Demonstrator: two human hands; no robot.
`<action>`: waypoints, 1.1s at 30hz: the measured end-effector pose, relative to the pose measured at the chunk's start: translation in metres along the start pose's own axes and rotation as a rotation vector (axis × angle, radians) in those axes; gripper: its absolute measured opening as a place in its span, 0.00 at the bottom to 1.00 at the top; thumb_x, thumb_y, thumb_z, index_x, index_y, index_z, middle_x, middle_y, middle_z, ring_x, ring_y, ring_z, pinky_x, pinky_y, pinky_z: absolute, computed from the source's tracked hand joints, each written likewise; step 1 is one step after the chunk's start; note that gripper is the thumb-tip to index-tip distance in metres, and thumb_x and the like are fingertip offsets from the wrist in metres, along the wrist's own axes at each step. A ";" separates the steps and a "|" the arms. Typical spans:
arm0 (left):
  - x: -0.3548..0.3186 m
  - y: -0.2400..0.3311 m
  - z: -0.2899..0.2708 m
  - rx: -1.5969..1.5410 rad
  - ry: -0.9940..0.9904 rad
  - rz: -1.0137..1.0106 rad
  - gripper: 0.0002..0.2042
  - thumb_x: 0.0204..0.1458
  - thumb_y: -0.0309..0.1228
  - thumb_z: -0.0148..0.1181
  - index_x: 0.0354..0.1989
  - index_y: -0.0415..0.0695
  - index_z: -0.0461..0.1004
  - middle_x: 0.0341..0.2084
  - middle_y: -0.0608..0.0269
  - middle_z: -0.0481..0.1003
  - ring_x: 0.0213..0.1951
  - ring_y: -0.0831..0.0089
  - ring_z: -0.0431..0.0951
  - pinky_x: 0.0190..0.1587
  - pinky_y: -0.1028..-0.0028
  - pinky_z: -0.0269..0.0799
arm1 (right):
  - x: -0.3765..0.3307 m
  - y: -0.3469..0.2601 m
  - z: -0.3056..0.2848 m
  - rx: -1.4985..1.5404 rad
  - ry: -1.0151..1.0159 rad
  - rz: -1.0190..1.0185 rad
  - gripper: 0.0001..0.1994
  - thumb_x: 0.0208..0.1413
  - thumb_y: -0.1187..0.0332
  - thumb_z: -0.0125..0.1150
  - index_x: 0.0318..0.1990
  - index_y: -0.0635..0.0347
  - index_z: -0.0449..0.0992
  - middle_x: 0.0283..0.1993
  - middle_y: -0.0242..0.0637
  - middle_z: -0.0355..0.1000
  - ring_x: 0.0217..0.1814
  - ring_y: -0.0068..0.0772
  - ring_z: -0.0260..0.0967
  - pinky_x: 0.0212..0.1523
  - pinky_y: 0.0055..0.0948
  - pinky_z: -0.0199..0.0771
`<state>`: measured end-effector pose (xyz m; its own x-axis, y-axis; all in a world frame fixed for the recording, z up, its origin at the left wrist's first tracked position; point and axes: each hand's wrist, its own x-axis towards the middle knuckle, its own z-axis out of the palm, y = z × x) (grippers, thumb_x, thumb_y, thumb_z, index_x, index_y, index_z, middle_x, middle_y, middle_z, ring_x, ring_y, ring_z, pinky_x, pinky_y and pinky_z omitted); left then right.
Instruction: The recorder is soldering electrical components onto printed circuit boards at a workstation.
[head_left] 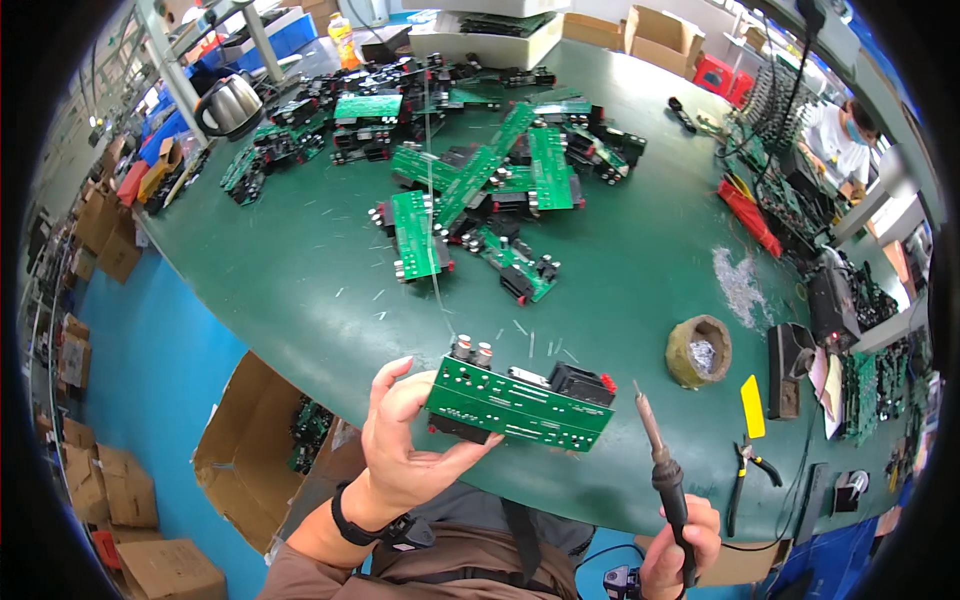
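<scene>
Green circuit board (525, 407) is held above the near part of the surface (610, 310), with its soldered face exposed to view. Its left end is pinched between the thumb and fingers of the left hand (410, 435); its long axis is laid left to right, dipped slightly toward the right. Soldering iron (665, 465) is gripped by the handle, the fingers of the right hand (682, 550) being closed around it. From these fingers, the board is located up and to the left; the iron's tip is positioned just beside the board's unsupported right end, not touching. Board contact is made by the left hand, the nearer one.
</scene>
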<state>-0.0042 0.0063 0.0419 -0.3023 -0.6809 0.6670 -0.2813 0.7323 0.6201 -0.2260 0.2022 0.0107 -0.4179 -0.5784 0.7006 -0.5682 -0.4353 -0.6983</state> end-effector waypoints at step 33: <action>0.060 -0.043 0.059 0.479 -0.930 -0.078 0.10 0.44 0.35 0.59 0.25 0.41 0.71 0.21 0.54 0.74 0.31 0.54 0.77 0.35 0.60 0.72 | 0.004 0.012 -0.003 0.046 0.065 0.330 0.20 0.57 0.57 0.56 0.48 0.63 0.63 0.40 0.45 0.67 0.38 0.36 0.67 0.41 0.35 0.68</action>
<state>-0.0638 -0.0660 0.0312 -0.7916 -0.6066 -0.0735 -0.5997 0.7482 0.2836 -0.2370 0.1967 0.0053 -0.6190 -0.6490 0.4423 -0.3627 -0.2632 -0.8939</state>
